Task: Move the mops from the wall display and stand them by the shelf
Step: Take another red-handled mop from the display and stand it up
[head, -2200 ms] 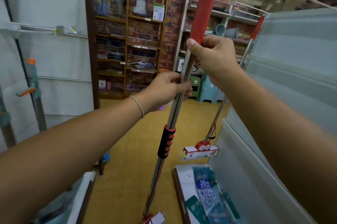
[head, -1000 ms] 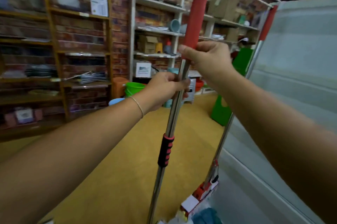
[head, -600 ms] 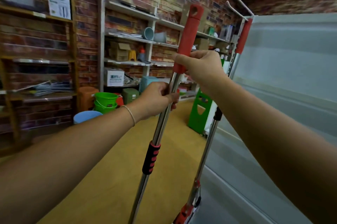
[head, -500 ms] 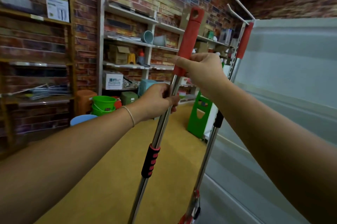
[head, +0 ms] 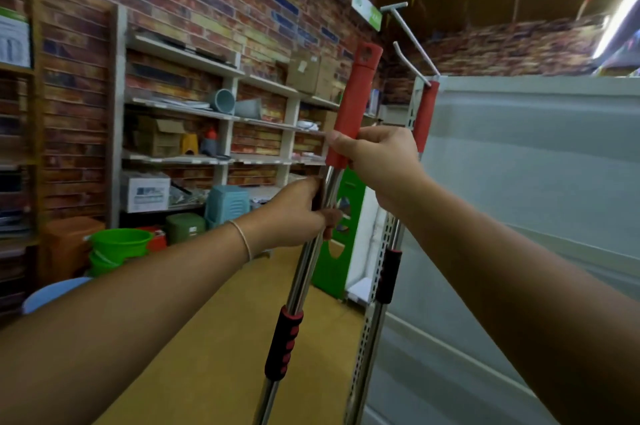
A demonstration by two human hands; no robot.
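Note:
I hold a mop (head: 304, 269) upright in front of me; it has a steel pole, a red top grip and a black-and-red sleeve lower down. My right hand (head: 377, 158) grips the bottom of the red top grip. My left hand (head: 298, 213) grips the steel pole just below. The mop's head is out of frame. A second mop (head: 389, 272) of the same kind stands just to the right, leaning against the white shelf unit (head: 540, 182), its red grip near the unit's top corner.
White hooks (head: 412, 40) stick out from the top of the white shelf unit. A green stand (head: 337, 248) sits at the unit's far end. Shelves (head: 207, 113) with boxes line the brick wall; green buckets (head: 117, 248) and bins sit on the yellow floor.
The view has swung right and upward with the mop carried along. The standing mop and white shelf unit now lie closer. Both hands keep their grip.

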